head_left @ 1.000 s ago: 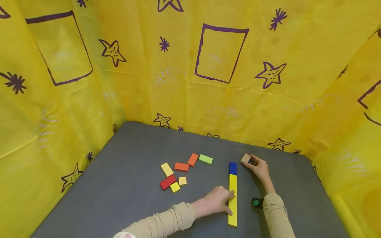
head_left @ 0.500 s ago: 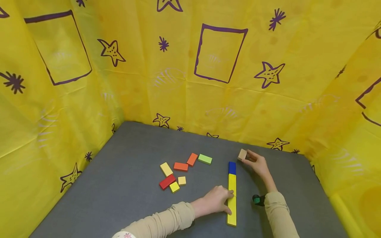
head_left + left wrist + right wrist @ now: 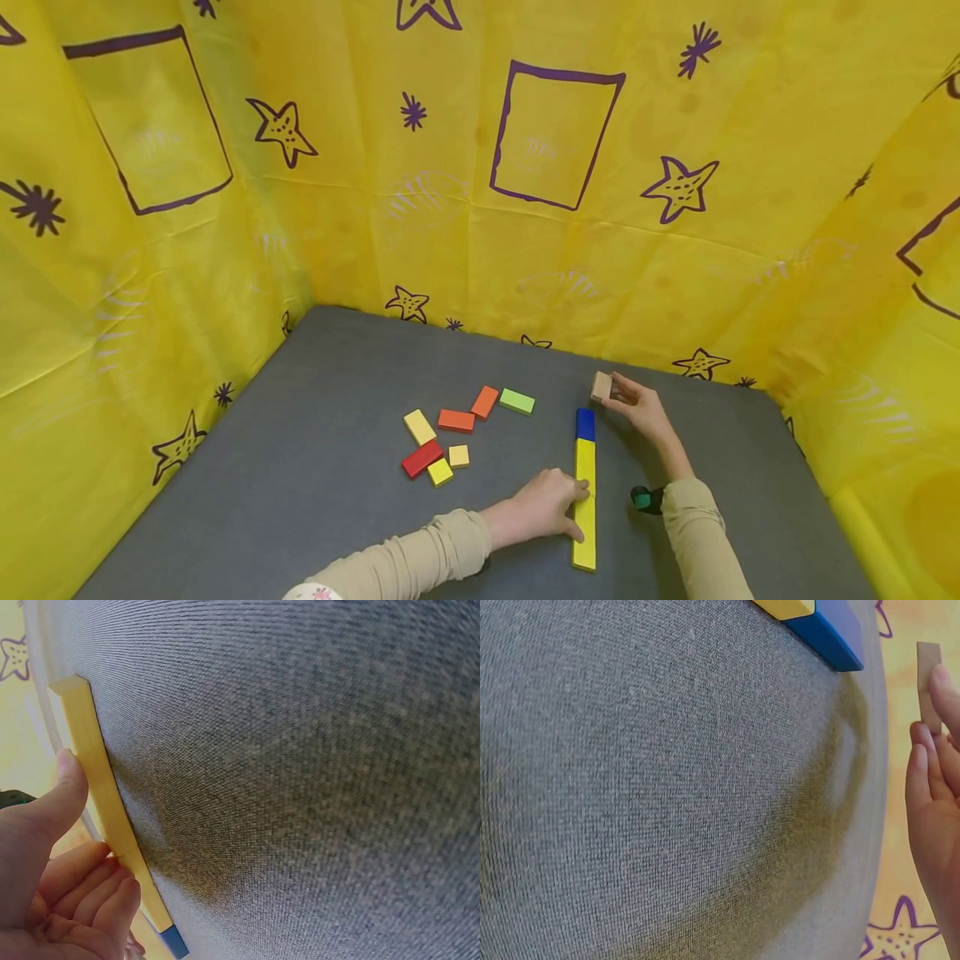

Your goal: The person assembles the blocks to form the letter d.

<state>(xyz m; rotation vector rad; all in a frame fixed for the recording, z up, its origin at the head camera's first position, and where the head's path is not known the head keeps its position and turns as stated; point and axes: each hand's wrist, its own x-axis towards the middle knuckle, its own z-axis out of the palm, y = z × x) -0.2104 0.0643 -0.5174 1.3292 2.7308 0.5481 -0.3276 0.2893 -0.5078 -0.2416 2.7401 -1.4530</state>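
A row of yellow blocks (image 3: 585, 542) with a blue block (image 3: 586, 423) at its far end lies on the grey surface. My left hand (image 3: 542, 505) holds the row from the left, its thumb on the near yellow block and its index finger at the seam. In the left wrist view, its other fingers are curled beside the yellow block (image 3: 97, 765). My right hand (image 3: 647, 415) pinches a tan wooden block (image 3: 601, 387) just beyond the blue end, apart from it. The right wrist view shows this wooden block (image 3: 928, 682) raised between thumb and fingertips.
Left of the row lie a green block (image 3: 517, 401), orange blocks (image 3: 457, 421), a red block (image 3: 423, 458), a pale yellow block (image 3: 419, 427), a small yellow block (image 3: 441, 472) and a small cream block (image 3: 459, 456). Yellow curtains (image 3: 450, 233) border the grey surface.
My right hand has moved left and slightly away with the wooden block, from right of the blue block to just beyond its end. The left hand stays on the yellow blocks.
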